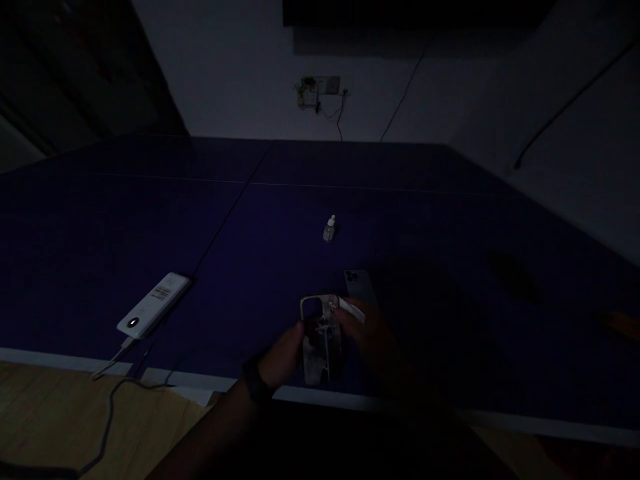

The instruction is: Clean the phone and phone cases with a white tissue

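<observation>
Fingers (pixel 352 325) of both hands (pixel 284 360) (pixel 373 335) closed on phone case (pixel 323 343), long axis away (cutout foremost)

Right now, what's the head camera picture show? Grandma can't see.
A left hand holds a phone case over a dark blue table; the right hand has something white. Around are a phone, bottle and white device.

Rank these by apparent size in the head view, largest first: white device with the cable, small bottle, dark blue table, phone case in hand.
1. Dark blue table
2. Phone case
3. White device
4. Small bottle

The case is nearer the camera than the bottle, so true sizes may differ.
</observation>
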A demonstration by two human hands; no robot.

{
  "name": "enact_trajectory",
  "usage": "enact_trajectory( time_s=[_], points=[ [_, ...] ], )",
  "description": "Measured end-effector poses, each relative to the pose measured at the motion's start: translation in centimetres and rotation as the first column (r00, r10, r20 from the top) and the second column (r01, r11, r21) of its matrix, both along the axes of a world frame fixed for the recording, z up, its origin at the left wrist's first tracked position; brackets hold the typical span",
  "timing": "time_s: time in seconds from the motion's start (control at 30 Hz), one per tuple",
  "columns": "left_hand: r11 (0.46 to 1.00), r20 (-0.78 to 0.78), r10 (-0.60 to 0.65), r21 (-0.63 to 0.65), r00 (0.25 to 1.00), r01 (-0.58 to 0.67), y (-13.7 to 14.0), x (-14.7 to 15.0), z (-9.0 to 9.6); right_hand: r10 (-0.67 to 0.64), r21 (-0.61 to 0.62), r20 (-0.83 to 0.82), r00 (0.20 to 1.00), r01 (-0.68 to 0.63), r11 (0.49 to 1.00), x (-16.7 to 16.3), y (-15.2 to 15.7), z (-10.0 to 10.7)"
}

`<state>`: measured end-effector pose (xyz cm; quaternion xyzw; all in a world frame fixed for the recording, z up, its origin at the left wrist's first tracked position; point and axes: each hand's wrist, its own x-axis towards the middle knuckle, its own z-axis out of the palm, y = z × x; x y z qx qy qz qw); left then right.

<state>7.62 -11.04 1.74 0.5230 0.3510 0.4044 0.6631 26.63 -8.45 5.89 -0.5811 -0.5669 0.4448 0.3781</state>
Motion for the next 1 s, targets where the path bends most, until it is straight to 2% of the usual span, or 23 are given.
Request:
enact_trajectory(
  time_s=[0.13,0.23,0.33,0.4,0.5,0.67,0.73,0.87,1.0],
  points=[
    [0.970,-0.191,0.222,0.146,0.956,-0.196,0.6,-1.2,0.3,0.020,-0.023,0.007,1.000,-0.020,1.000,-1.4,2.3,-1.8],
    [0.905,-0.388,0.373,0.351,0.843,-0.239,0.4,-2.6,0.3,0.058,-0.011,0.036,0.998,-0.057,0.998,-2.4,3.5,-3.1],
    [0.857,-0.575,0.391,0.513,0.719,-0.056,0.0,-3.7,-0.1,0.083,0.012,0.082,0.993,-0.084,0.996,-2.7,4.1,-4.0],
    [0.824,-0.638,0.363,0.560,0.680,0.085,-0.1,-4.1,-0.6,0.112,0.029,0.105,0.988,-0.115,0.993,-2.5,4.2,-4.4],
    [0.790,-0.687,0.340,0.579,0.642,0.202,-0.2,-4.3,-1.3,0.134,0.052,0.131,0.982,-0.142,0.989,-1.7,4.0,-4.9],
    [0.773,-0.739,0.349,0.575,0.576,0.269,0.3,-4.2,-1.9,0.095,0.202,0.298,0.950,-0.160,0.966,0.0,3.4,-5.4],
    [0.760,-0.751,0.350,0.577,0.559,0.300,0.7,-4.2,-1.8,0.082,0.224,0.366,0.927,-0.173,0.959,0.5,3.4,-5.4],
    [0.761,-0.780,0.330,0.553,0.531,0.338,1.3,-4.4,-1.9,0.040,0.193,0.436,0.899,-0.137,0.972,1.1,3.8,-4.5],
    [0.759,-0.787,0.326,0.548,0.525,0.350,1.1,-4.5,-2.4,-0.003,0.251,0.426,0.905,-0.115,0.961,1.7,4.1,-2.9]
  ],
)
